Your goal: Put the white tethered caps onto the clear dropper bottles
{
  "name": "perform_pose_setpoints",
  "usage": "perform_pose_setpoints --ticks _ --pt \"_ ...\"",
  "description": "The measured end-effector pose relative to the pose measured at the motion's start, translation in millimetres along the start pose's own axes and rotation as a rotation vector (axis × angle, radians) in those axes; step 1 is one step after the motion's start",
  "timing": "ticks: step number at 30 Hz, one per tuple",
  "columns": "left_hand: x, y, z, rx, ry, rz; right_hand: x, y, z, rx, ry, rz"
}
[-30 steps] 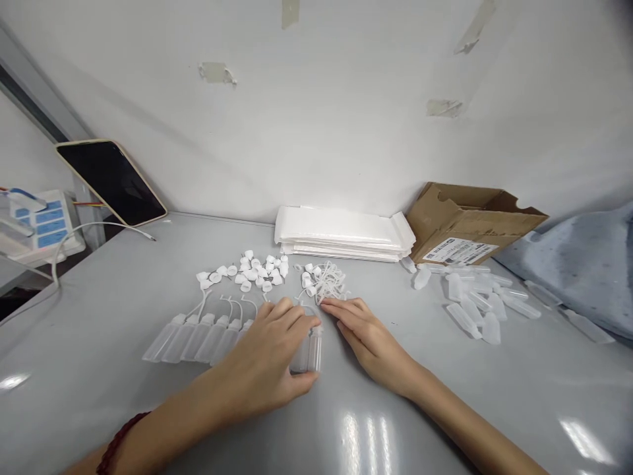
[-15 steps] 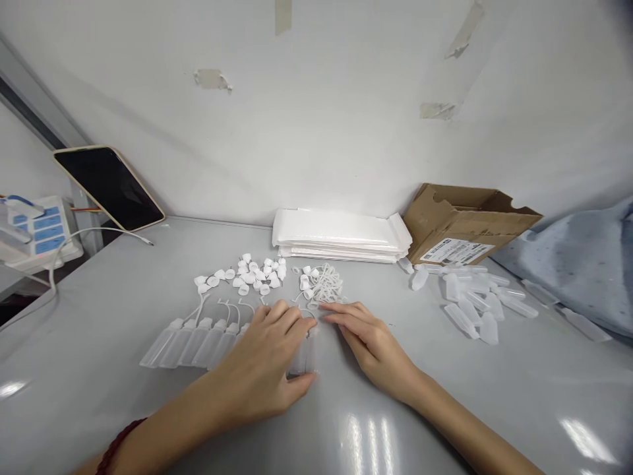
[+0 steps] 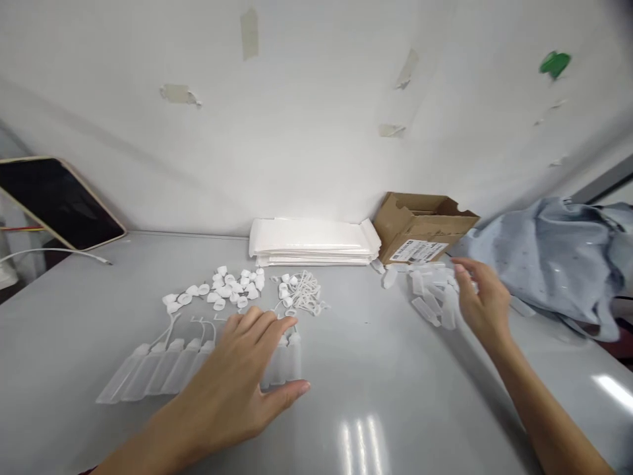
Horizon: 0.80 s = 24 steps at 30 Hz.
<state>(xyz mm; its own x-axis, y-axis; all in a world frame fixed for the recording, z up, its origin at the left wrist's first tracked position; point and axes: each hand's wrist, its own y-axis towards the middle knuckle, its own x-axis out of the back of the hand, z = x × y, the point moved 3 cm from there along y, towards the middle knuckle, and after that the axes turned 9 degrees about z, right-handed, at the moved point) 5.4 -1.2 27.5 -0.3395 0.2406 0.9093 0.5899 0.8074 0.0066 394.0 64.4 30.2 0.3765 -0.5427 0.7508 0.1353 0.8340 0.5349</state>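
My left hand (image 3: 247, 376) is open, arched over the right end of a row of translucent squeeze bottles (image 3: 171, 366). Its thumb is spread from the fingers, and the palm hides the middle of the row. Thin white strap loops rise from several bottle necks. Over a loose pile of similar bottles (image 3: 430, 303) on the right is my right hand (image 3: 482, 293), its fingers loosely curved with nothing visible in them. White caps (image 3: 232, 287) lie scattered behind the row, beside a heap of thin white strap rings (image 3: 306, 290).
White padded envelopes (image 3: 316, 241) are stacked against the wall, next to an open cardboard box (image 3: 420, 227). A phone (image 3: 59, 201) leans at the left, with a white cable (image 3: 54, 251) near it. Light blue cloth (image 3: 548, 257) is bunched at the right.
My right hand has moved right, from the end of the bottle row to the loose pile. My left hand stays by the row, its thumb and fingers spread. The view has turned right.
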Motion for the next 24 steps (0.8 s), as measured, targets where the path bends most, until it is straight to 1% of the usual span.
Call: perform_pose_setpoints --ticks 2,4,6,9,12,16,20,24 --pt "0.3 0 0 -0.003 -0.002 -0.056 21 5 -53 -0.13 -0.099 -0.047" --pt "0.4 0 -1 0.009 -0.016 -0.107 37 2 -95 -0.225 -0.155 -0.028" --pt "0.1 1 -2 0.018 -0.032 -0.129 45 -4 -125 -0.284 -0.161 0.037" --pt "-0.8 2 -2 0.036 -0.046 -0.117 44 -10 -153 -0.344 -0.115 0.116" --pt "-1.2 3 1 0.051 -0.039 -0.098 33 -6 -166 -0.357 -0.031 0.176" --pt "-2.0 4 3 0.061 -0.037 -0.083 14 12 -168 -0.309 0.097 0.264" --pt "-2.7 3 4 0.07 -0.059 -0.12 -4 29 -156 -0.245 0.196 0.373" --pt "-0.1 3 6 0.032 -0.043 -0.11 -12 34 -139 -0.204 0.251 0.465"
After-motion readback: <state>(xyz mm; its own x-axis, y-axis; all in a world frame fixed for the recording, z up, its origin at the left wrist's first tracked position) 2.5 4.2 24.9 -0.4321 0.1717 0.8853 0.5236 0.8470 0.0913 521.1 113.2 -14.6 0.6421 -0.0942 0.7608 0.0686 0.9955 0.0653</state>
